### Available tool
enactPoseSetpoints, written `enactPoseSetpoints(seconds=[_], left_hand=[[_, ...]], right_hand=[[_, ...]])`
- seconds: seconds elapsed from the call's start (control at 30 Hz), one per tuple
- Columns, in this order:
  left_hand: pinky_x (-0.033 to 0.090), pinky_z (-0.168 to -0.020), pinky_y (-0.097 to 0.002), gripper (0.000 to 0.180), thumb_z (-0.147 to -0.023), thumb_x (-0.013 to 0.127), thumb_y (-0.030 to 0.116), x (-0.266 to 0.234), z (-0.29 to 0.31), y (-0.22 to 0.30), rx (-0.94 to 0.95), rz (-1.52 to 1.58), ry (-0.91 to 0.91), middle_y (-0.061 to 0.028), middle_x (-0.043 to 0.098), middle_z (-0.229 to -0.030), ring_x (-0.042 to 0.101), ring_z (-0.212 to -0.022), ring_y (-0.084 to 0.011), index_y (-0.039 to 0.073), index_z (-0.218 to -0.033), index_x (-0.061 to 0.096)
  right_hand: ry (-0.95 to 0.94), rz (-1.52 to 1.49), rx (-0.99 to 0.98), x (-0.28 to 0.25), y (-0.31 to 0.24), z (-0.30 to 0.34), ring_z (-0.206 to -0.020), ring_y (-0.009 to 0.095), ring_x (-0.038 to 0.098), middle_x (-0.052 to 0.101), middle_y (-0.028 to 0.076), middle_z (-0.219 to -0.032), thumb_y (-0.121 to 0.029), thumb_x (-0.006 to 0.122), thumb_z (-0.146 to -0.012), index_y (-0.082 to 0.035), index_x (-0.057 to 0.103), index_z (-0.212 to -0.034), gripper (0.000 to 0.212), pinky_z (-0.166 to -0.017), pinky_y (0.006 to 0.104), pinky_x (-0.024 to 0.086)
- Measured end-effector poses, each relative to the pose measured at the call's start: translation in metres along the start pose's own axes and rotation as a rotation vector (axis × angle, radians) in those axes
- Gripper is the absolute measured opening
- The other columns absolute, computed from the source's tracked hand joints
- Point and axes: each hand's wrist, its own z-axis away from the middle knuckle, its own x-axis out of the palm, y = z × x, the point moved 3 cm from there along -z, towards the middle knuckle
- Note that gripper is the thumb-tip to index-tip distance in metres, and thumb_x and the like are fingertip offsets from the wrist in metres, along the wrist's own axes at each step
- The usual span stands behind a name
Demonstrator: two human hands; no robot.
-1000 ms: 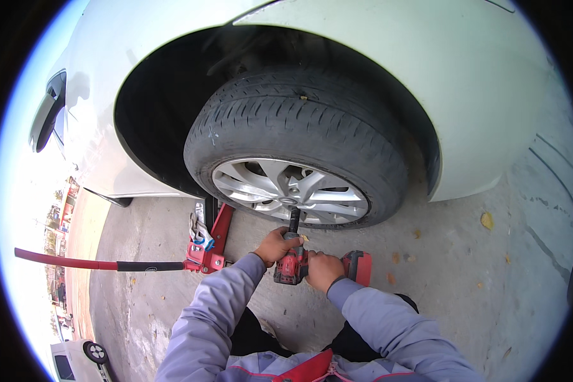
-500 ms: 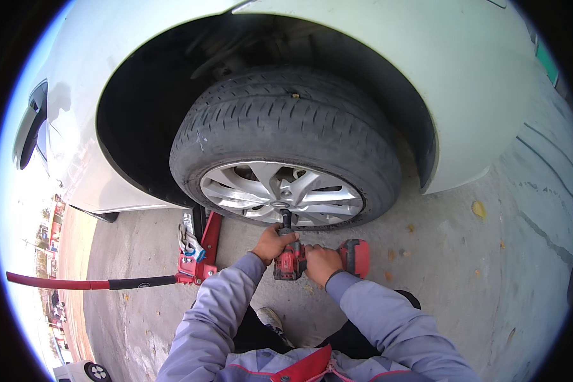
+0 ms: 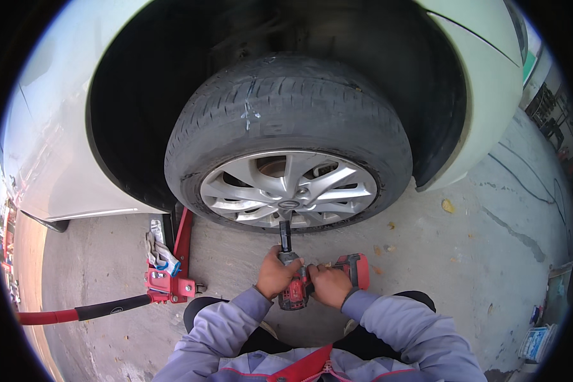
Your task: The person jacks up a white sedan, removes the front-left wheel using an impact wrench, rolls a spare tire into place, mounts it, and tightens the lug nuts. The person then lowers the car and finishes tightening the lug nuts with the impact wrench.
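A red and black cordless impact wrench [image 3: 294,294] is between my two hands, its long black socket [image 3: 285,235] pointing at the lower part of a silver alloy wheel [image 3: 235,188]. My left hand [image 3: 275,274] is closed around the tool's front end, just behind the socket. My right hand [image 3: 331,285] wraps the handle, with the red battery [image 3: 358,270] beyond it. The socket tip overlaps the rim below the centre cap; whether it sits on a lug nut I cannot tell. The black tyre [image 3: 280,121] fills the wheel arch and carries pale marks on its tread.
On the left a red floor jack [image 3: 165,283] reaches under the white car [image 3: 63,159], its long handle [image 3: 111,308] extending left. White work gloves [image 3: 162,254] lie on it. Dark cables [image 3: 522,178] run over the concrete at right, near a tub [image 3: 536,342] at the lower right.
My view has shifted toward the right and closer to the wheel. The wheel has turned slightly, its tread mark moving right. Both hands keep hold of the impact wrench, which sits lower in view.
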Motion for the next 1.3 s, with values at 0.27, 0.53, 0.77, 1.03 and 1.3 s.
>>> enactPoseSetpoints(seconds=[0.27,0.53,0.77,1.03,1.3], left_hand=[[0.055,-0.069,-0.0356,0.057,-0.08,0.084,0.025,-0.042,-0.021,0.007,-0.034,0.187,-0.021,-0.0134,0.069,-0.088,0.066,-0.075,-0.0179,-0.012,-0.115,0.059],[0.055,-0.081,-0.037,0.07,-0.076,0.085,0.028,-0.062,-0.057,0.008,0.008,0.129,-0.036,-0.021,0.071,-0.102,0.068,-0.089,-0.0251,-0.015,-0.124,0.058],[0.055,-0.082,-0.0395,0.069,-0.077,0.084,0.028,-0.061,-0.062,0.012,0.011,0.2,-0.075,-0.0239,0.071,-0.102,0.07,-0.091,-0.0296,-0.016,-0.124,0.058],[0.055,-0.078,-0.0425,0.065,-0.076,0.085,0.028,-0.055,-0.013,0.019,0.088,0.008,-0.103,-0.0257,0.069,-0.093,0.069,-0.083,-0.0348,-0.014,-0.119,0.06],[0.056,-0.07,-0.036,0.067,-0.083,0.083,0.028,-0.05,-0.007,0.049,0.08,0.165,-0.087,-0.014,0.068,-0.091,0.069,-0.078,-0.0199,-0.013,-0.128,0.054]], right_hand=[[0.025,0.074,0.039,-0.017,-0.037,-0.035,-0.082,0.039,0.071,0.068,0.019,-0.095,-0.013,0.077,-0.072,0.0,0.057,-0.106,0.042,-0.071,0.0471,0.059],[-0.013,0.109,0.128,-0.016,-0.047,-0.063,-0.087,0.04,0.071,0.068,0.02,-0.097,-0.017,0.078,-0.073,0.001,0.058,-0.107,0.043,-0.076,0.0477,0.058],[0.046,0.09,0.161,-0.015,-0.046,-0.063,-0.088,0.041,0.071,0.069,0.021,-0.097,-0.019,0.078,-0.075,0.001,0.056,-0.109,0.045,-0.076,0.0486,0.059],[-0.008,0.05,0.108,-0.006,-0.046,-0.027,-0.088,0.04,0.071,0.068,0.022,-0.098,-0.02,0.077,-0.075,0.003,0.055,-0.118,0.053,-0.076,0.0481,0.059],[0.164,-0.02,0.056,-0.036,-0.036,-0.023,-0.089,0.039,0.07,0.067,0.02,-0.099,-0.018,0.079,-0.073,0.003,0.057,-0.121,0.057,-0.077,0.0471,0.059]])
